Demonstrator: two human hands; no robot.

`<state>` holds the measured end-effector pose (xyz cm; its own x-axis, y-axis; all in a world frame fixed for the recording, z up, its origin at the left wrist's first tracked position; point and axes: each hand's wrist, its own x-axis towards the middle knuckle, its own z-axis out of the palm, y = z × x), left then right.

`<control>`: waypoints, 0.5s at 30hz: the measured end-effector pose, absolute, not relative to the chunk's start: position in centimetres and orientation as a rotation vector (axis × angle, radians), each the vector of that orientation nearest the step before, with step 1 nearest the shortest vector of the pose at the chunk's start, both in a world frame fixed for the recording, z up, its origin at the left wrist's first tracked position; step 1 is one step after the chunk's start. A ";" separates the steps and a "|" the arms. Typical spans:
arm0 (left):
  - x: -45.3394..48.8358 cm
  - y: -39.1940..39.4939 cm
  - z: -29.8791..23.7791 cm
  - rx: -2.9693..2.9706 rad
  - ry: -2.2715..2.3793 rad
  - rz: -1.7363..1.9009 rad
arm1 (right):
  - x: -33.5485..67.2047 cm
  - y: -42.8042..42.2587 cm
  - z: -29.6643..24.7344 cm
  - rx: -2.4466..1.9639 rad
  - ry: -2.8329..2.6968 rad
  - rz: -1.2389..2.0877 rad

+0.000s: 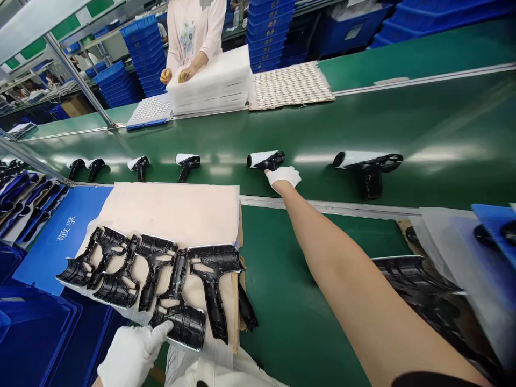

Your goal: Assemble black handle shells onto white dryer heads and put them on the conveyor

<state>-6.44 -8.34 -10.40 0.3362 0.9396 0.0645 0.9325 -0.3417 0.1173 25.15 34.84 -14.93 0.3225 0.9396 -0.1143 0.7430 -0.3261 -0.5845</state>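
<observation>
While left grip (pixel 131 350) touches shell (pixel 188 325), right grip (pixel 285 176) curled around housing (pixel 263 158)

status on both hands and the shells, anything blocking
Right hand at white-and-black housing on green surface. Left hand touching black shell at near edge of beige sheet. Nothing visible blocking either.

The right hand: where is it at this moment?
In the head view, the right hand is just right of centre, over the green surface, at a white-and-black housing.
</observation>
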 end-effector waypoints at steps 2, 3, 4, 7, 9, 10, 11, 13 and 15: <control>-6.2 -7.9 -9.4 2.697 1.698 0.162 | 24.1 33.7 -14.3 -2.075 -1.553 0.539; -6.1 -7.8 -8.7 2.689 1.694 0.203 | 23.4 32.6 -14.0 -2.017 -1.591 0.495; -6.1 -7.7 -7.8 2.639 1.696 0.276 | 22.7 31.1 -13.5 -1.958 -1.629 0.454; -6.5 -7.9 -5.2 2.314 1.837 0.567 | 20.5 23.8 -12.3 -1.712 -1.789 0.309; -7.2 -8.2 -3.8 1.985 2.054 0.725 | 19.3 17.3 -11.7 -1.333 -1.974 0.097; -7.7 -8.3 -3.4 1.802 2.161 0.788 | 18.9 14.0 -11.4 -1.170 -2.104 0.038; -8.1 -8.2 -3.3 1.616 2.250 0.838 | 18.4 10.9 -11.2 -0.997 -2.280 0.029; -8.9 -7.7 -3.7 1.291 2.353 0.950 | 17.6 6.1 -10.8 -0.898 -2.574 0.096; -9.4 -6.7 -4.7 1.051 2.402 1.101 | 16.8 3.4 -10.6 -1.038 -2.813 0.239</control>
<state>-9.39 -6.74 -4.67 -0.6887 0.7243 0.0322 0.4971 0.4395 0.7482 16.84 3.43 -10.59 -0.7540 0.6532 0.0698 0.6320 0.7503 -0.1940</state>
